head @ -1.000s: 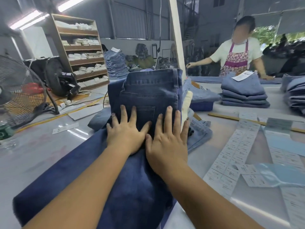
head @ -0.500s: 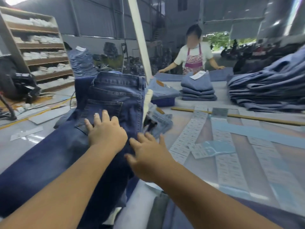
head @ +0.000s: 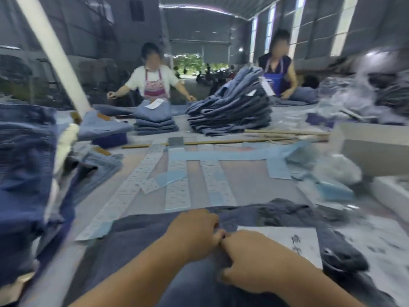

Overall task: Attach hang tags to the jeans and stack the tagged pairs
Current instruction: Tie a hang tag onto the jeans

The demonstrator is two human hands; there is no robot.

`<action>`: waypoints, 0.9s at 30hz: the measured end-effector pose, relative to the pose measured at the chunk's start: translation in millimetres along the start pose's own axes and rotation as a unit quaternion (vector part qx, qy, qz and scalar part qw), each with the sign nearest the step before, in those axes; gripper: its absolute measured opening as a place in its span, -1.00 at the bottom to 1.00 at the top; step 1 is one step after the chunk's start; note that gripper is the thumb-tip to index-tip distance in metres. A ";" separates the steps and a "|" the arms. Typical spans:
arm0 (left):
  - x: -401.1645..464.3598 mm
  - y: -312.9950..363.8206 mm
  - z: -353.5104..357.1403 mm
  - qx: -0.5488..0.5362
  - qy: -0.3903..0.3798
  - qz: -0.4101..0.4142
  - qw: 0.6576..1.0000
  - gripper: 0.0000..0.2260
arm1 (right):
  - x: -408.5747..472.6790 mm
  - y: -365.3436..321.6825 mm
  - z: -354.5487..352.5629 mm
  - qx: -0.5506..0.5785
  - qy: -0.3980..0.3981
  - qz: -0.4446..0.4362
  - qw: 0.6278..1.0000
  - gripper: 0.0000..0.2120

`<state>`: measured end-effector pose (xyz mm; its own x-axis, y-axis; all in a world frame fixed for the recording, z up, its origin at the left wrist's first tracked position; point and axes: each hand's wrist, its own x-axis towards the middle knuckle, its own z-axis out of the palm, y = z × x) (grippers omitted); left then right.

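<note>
Gathering grey jeans [head: 141, 247] beside the tag [head: 294, 244].
Left hand [head: 192, 231], right hand [head: 250, 260]: both curled, pinching denim; better to pinch evenly, tag flat.

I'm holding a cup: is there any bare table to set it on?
Little. Bare strips of table show between the label sheets, and a patch left of the dark jeans under both hands. The right side, by the boxes, is crowded.

Both forearms reach into view bare from the bottom edge up to the wrists, with no sleeve, watch, bracelet or glove on either, and the left hand [head: 192, 232] and right hand [head: 247, 260] are likewise uncovered, their fingers carrying no ring that shows through the blur.
</note>
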<state>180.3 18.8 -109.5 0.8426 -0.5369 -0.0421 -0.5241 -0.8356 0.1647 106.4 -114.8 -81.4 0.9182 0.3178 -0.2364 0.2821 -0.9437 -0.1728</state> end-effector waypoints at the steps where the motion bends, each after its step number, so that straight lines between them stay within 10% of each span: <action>1: 4.7 14.0 4.9 -0.022 -0.003 0.020 1.000 -0.73 | -13.2 12.1 3.0 -0.004 0.037 0.001 0.999 -0.72; 9: 20.8 77.9 2.3 -0.276 0.017 0.079 0.958 -0.83 | -68.5 65.5 16.9 0.117 0.227 -0.006 0.967 -0.72; 15: 12.9 116.7 4.2 -0.135 -0.039 0.231 0.963 -0.23 | -108.2 97.8 23.5 0.075 0.316 0.251 0.912 -0.40; 19: 13.9 129.9 7.7 0.049 0.068 0.289 0.954 -0.54 | -114.3 98.6 31.6 0.185 0.330 0.243 0.893 -0.51; 27: 3.3 76.2 4.7 -0.176 0.183 0.212 0.944 -0.80 | -113.2 104.1 38.0 0.260 0.403 0.195 0.856 -0.59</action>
<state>142.6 -47.2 -101.7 0.5859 -0.6847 0.4336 -0.8048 -0.4284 0.4109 21.2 -245.5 -109.0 0.8666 -0.3761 0.3280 -0.0582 -0.7290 -0.6821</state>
